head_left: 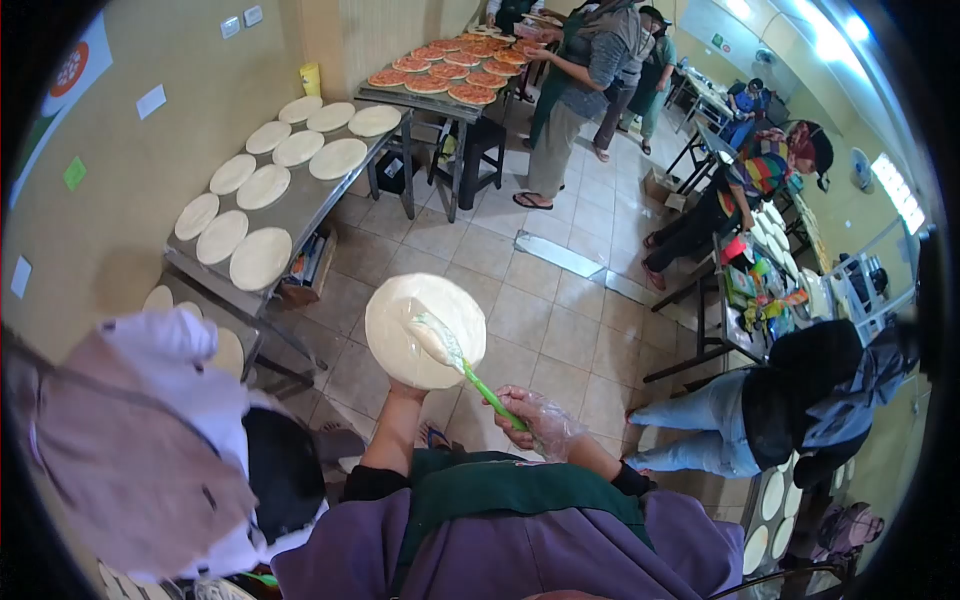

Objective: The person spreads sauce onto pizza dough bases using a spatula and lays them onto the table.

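Observation:
My left hand (406, 390) holds a round, pale pizza base (392, 318) up in front of me from below; its fingers are mostly hidden under the base. In my right hand (535, 415), which wears a clear plastic glove, is a spatula (484, 393) with a green handle. The spatula's head, coated in white creamy stuff, lies over the middle and right of the base. Whether a thin layer covers the rest of the base I cannot tell.
Several pale bases lie on a metal table (330, 205) at the left. Red-topped pizzas (430, 83) cover another table behind it. One person (130, 430) stands close at my left, another (730, 420) at my right. A cluttered table (735, 330) stands to the right.

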`<move>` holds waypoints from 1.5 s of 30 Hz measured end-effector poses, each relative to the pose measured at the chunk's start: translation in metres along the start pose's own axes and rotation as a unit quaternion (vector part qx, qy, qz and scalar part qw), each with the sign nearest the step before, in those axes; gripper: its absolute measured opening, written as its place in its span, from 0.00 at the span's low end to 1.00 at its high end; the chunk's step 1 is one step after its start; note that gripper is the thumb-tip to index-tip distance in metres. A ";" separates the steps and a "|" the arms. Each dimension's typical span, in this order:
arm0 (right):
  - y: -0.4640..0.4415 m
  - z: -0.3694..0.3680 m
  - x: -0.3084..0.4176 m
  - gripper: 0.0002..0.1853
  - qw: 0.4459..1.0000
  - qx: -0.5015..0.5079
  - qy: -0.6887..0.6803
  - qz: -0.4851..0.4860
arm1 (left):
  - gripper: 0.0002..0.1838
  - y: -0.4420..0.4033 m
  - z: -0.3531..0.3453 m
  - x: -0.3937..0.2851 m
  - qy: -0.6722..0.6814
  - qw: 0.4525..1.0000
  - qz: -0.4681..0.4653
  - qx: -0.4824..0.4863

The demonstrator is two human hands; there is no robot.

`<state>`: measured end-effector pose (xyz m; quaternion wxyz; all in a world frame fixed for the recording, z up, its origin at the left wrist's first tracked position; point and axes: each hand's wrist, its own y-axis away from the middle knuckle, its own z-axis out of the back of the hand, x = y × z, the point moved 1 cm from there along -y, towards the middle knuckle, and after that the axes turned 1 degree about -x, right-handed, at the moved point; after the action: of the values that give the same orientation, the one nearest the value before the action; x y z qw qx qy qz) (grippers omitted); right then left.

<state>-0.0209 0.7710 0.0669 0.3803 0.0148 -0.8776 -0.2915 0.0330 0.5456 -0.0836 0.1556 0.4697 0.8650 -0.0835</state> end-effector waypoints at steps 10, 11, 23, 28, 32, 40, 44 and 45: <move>-0.159 0.002 0.136 0.15 0.999 0.045 0.014 -0.002 | 0.34 -0.170 0.007 -0.080 0.070 0.996 -0.041 0.031; -0.178 0.007 0.150 0.15 0.999 0.048 0.012 -0.018 | 0.34 -0.183 0.012 -0.090 0.074 0.996 -0.053 0.022; -0.493 0.034 0.356 0.13 0.969 0.082 0.230 -0.040 | 0.34 -0.282 0.044 -0.215 0.087 0.937 -0.326 -0.091; -0.674 0.058 0.384 0.12 0.839 0.047 0.500 0.209 | 0.34 -0.297 0.037 -0.234 0.079 0.912 -0.386 -0.110; -0.730 0.051 0.376 0.12 0.589 -0.031 0.712 0.381 | 0.34 -0.311 0.073 -0.252 0.121 0.906 -0.401 -0.066; -0.736 0.051 0.339 0.11 0.562 -0.001 0.786 0.257 | 0.34 -0.378 0.088 -0.310 0.088 0.905 -0.401 -0.116; -0.727 0.053 0.351 0.12 0.765 0.076 0.610 0.190 | 0.34 -0.406 0.086 -0.327 0.093 0.890 -0.429 -0.121; -0.717 0.047 0.360 0.12 0.856 0.090 0.503 0.072 | 0.34 -0.409 0.086 -0.330 0.091 0.884 -0.441 -0.127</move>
<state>-0.4490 0.1100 -0.0959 0.7868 0.1307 -0.5877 -0.1355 -0.1256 0.0381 -0.0499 0.0817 0.0218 0.9964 0.0104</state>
